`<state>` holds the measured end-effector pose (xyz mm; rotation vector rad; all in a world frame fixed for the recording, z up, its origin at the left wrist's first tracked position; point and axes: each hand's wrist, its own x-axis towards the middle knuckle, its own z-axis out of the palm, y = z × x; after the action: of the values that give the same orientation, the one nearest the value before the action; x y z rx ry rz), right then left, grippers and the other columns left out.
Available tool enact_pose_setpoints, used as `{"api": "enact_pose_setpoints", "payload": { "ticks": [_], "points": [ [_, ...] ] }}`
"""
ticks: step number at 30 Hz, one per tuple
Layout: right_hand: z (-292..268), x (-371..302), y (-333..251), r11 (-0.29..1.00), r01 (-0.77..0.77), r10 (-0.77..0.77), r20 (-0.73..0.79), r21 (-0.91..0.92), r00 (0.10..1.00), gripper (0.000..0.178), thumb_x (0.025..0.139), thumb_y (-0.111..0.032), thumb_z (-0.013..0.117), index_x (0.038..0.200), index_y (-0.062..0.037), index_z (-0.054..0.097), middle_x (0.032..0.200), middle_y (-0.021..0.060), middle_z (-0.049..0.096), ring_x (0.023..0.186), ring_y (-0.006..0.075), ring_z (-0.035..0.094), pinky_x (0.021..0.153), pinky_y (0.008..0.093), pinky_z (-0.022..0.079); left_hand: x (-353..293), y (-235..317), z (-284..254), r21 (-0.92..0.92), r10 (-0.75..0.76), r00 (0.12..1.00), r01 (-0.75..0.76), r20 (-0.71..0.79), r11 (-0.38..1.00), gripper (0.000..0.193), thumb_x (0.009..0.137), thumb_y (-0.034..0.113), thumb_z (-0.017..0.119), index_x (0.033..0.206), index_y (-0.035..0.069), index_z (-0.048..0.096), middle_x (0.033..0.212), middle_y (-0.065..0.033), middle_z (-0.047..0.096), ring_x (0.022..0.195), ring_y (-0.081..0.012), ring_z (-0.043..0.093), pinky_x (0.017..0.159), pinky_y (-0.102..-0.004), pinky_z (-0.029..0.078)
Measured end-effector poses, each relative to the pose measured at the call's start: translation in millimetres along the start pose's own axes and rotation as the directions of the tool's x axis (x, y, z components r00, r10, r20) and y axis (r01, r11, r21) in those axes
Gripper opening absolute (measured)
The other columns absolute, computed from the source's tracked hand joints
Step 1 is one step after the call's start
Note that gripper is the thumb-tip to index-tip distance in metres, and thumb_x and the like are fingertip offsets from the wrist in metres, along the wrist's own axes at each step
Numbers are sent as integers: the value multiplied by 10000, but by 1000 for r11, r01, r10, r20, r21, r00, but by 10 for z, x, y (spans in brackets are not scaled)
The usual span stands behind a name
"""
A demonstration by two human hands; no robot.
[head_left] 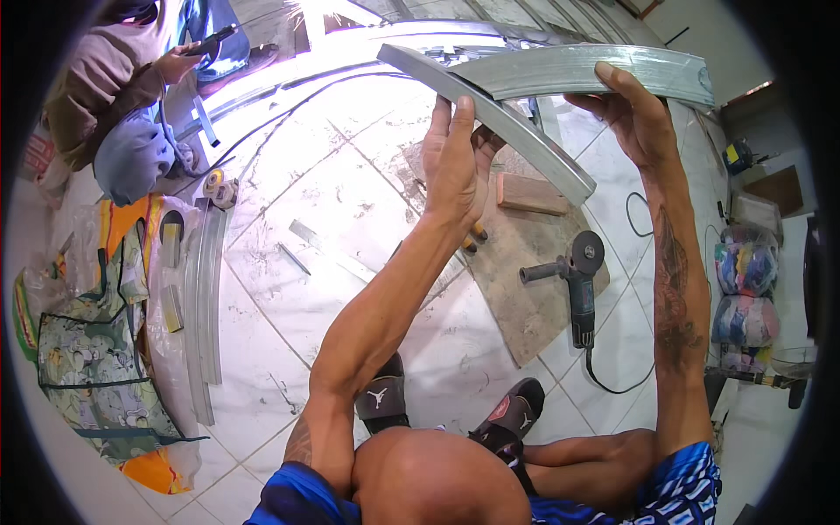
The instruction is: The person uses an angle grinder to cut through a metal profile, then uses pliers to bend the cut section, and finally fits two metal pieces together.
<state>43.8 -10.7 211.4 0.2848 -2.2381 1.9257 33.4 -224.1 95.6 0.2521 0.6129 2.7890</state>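
Two lengths of galvanised metal tube are held up in front of me, crossing near their left part. My left hand is closed round the shorter metal tube, which slants from upper left down to the right. The wider metal tube runs to the right behind it, and my right hand grips it from below, thumb on its front face. Whether the two tubes touch at the crossing cannot be made out. Below them an angle grinder lies on a brown board, beside a wooden block.
A co-worker at upper left holds a dark tool; bright sparks fly near the top. A tape measure, metal strips and a patterned bag lie at left. The grinder's cord curves over the tiles. Bundled cloth sits at right.
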Motion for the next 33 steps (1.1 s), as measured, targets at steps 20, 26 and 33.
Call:
{"api": "enact_pose_setpoints", "payload": {
  "ticks": [20,26,33],
  "points": [
    [249,6,-244,985,46,-53,-39,-163,998,621,887,-313,661,1291,134,511,1194,250,617,1108,343,636,968,444,531,39,72,13,-32,48,996,-46,70,998,420,1022,317,540,1322,30,479,1184,-71,556,1113,-192,539,1021,-370,441],
    [311,-24,-341,989,6,-18,-86,-147,996,557,891,-262,655,1301,96,534,1215,219,617,1097,311,640,949,439,542,36,74,-1,-62,53,996,-49,73,997,411,1029,290,533,1358,58,452,1201,-61,569,1084,-188,572,996,-384,469],
    [404,-98,-450,969,11,-42,-123,-246,991,558,863,-270,664,1287,77,558,1159,197,638,1016,268,657,903,400,551,24,74,-6,-36,59,993,-55,106,998,428,1037,300,506,1375,45,442,1238,-82,552,1141,-212,554,1043,-411,444]
  ]
}}
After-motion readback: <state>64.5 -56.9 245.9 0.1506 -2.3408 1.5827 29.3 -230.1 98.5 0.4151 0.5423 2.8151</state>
